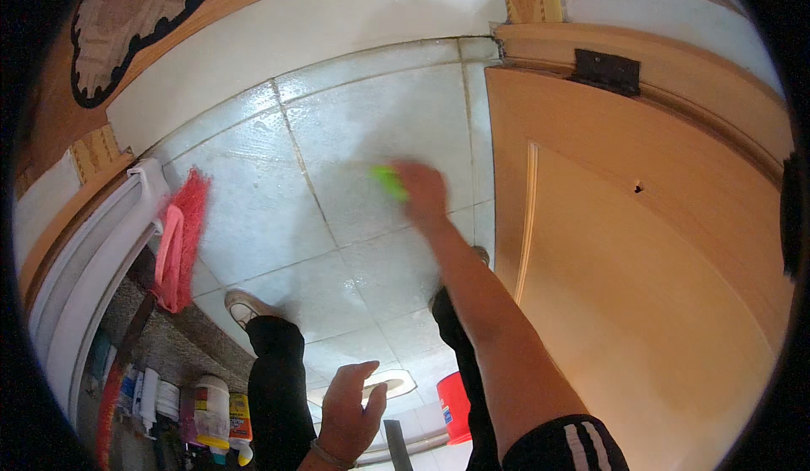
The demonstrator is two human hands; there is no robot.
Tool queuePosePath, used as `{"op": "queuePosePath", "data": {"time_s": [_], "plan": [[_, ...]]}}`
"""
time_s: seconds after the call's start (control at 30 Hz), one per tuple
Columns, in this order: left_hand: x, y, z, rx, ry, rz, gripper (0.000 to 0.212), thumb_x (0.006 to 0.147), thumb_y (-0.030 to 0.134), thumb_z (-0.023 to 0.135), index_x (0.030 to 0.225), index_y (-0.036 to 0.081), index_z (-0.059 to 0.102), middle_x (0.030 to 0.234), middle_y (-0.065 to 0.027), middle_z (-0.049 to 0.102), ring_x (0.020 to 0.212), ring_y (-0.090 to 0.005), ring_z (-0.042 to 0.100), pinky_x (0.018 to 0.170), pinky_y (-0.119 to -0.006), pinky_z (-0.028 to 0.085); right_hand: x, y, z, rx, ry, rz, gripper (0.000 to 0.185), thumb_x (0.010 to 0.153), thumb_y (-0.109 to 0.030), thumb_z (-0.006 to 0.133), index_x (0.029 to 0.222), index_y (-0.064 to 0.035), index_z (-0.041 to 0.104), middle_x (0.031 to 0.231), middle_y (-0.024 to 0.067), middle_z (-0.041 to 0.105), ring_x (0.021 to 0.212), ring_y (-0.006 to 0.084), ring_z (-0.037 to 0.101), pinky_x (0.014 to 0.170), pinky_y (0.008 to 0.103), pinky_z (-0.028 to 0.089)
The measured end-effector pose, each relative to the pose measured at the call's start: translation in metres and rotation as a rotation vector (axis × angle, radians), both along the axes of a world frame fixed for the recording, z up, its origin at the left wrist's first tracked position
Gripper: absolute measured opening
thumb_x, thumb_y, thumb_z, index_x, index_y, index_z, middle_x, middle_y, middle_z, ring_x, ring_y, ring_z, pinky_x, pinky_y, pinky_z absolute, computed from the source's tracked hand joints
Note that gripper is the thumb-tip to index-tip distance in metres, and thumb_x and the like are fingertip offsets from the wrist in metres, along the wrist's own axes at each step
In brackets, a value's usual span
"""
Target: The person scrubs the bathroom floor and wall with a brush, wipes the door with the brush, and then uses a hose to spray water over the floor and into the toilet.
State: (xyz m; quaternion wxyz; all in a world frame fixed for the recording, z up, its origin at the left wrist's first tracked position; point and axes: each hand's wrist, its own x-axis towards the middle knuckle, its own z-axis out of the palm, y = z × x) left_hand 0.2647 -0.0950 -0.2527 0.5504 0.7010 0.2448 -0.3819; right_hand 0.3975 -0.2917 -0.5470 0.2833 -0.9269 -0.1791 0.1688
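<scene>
Over the wet floor tiles (386,117), my right hand (423,191) is closed around a bright green object (389,182). Both are blurred, so the object's exact kind is unclear; its lower side seems to be at the tile surface. My left hand (352,408) hangs lower in the view with thumb and fingers apart, holding nothing. Behind its fingers an oval fixture (400,384) with a pale rim shows in the floor, partly hidden. My shoe (245,308) stands on the tiles at left; the other foot is mostly covered by my right forearm.
A wooden door (607,268) stands along the right side. A red-bristled broom (190,237) is at left by a white frame (95,300). Several bottles (212,408) stand lower left. A red bucket (453,404) is near my leg. Beyond the pale threshold (316,28) lies a mat (133,22).
</scene>
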Motion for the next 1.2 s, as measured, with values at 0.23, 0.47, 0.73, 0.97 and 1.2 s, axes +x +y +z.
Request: {"op": "queuePosePath", "data": {"time_s": [0.23, 0.47, 0.73, 0.97, 1.2], "plan": [[0.002, -0.014, 0.002, -0.054, 0.076, -0.103, 0.029, 0.08, 0.007, 0.058, 0.107, -0.001, 0.053, 0.099, -0.0194, 0.055, 0.093, -0.029, 0.058, 0.082, -0.037, 0.047, 0.065, -0.036, 0.043, -0.584, -0.024, -0.248, 0.069, 0.077, -0.021, 0.063, 0.137, -0.0199, 0.027, 0.102, 0.0219, 0.053, 0.081, 0.0353, 0.059, 0.063, 0.0443, 0.051], [0.007, -0.02, 0.01, -0.059, 0.062, -0.166, 0.028, 0.081, 0.009, 0.058, 0.107, -0.001, 0.053, 0.099, -0.0197, 0.055, 0.092, -0.0291, 0.058, 0.081, -0.037, 0.048, 0.164, -0.024, 0.031, -0.621, -0.222, -0.265, 0.059, 0.078, -0.003, 0.052, 0.132, -0.0063, 0.028, 0.111, 0.027, 0.041, 0.09, 0.0418, 0.054, 0.071, 0.0443, 0.05], [-0.013, -0.031, 0.003, -0.08, -0.01, -0.048, 0.028, 0.078, 0.01, 0.058, 0.102, -0.003, 0.053, 0.094, -0.0195, 0.056, 0.088, -0.0327, 0.056, 0.078, -0.038, 0.046, -0.034, -0.116, 0.066, -0.996, 0.456, -0.334, 0.077, 0.069, -0.001, 0.06, 0.136, -0.0116, 0.023, 0.123, 0.0263, 0.036, 0.105, 0.0408, 0.047, 0.086, 0.0411, 0.045], [-0.015, -0.025, 0.008, -0.099, -0.073, -0.032, 0.027, 0.082, 0.011, 0.057, 0.106, -0.001, 0.053, 0.098, -0.0181, 0.054, 0.09, -0.0286, 0.058, 0.077, -0.036, 0.048, 0.135, -0.032, 0.2, -0.971, -0.384, 0.116, 0.026, 0.072, -0.008, 0.057, 0.096, -0.015, 0.064, 0.09, 0.0091, 0.057, 0.087, 0.0257, 0.057, 0.06, 0.0372, 0.049], [-0.008, -0.014, 0.005, -0.079, -0.059, 0.033, 0.029, 0.077, 0.009, 0.059, 0.104, -0.001, 0.052, 0.096, -0.0193, 0.055, 0.09, -0.0327, 0.055, 0.079, -0.038, 0.045, 0.236, 0.021, 0.211, -1.523, -0.238, 0.196, 0.02, 0.081, -0.015, 0.057, 0.099, -0.0129, 0.066, 0.106, 0.0084, 0.053, 0.101, 0.0214, 0.056, 0.073, 0.0339, 0.051]]}}
